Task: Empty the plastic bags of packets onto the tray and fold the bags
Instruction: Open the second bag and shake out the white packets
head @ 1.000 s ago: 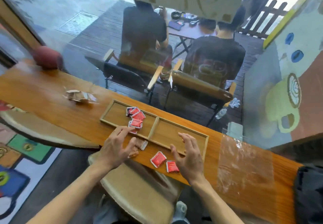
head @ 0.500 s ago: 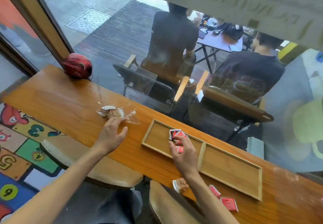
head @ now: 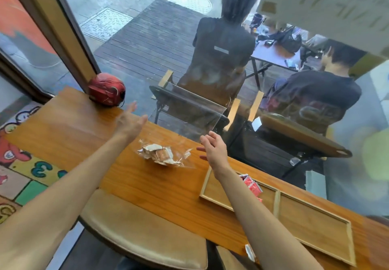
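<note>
A clear plastic bag [head: 163, 155] holding brown and white packets lies on the wooden counter [head: 73, 128]. My left hand [head: 129, 121] hovers open beyond the bag's left side. My right hand [head: 213, 148] is open too, just right of the bag, fingers spread. A two-compartment wooden tray [head: 277, 204] sits to the right; red packets [head: 251, 185] lie in its left compartment, partly hidden by my right forearm. One packet [head: 249, 252] pokes over the counter's near edge.
A red helmet [head: 107, 89] rests at the counter's far left against the window glass. Padded stools [head: 143, 227] stand below the near edge. Outside the glass, two people sit on chairs at a table.
My left hand has lifted off the bag and moved farther out. My right hand left the red packets in the tray and swung left toward the bag. The view shifted left.
</note>
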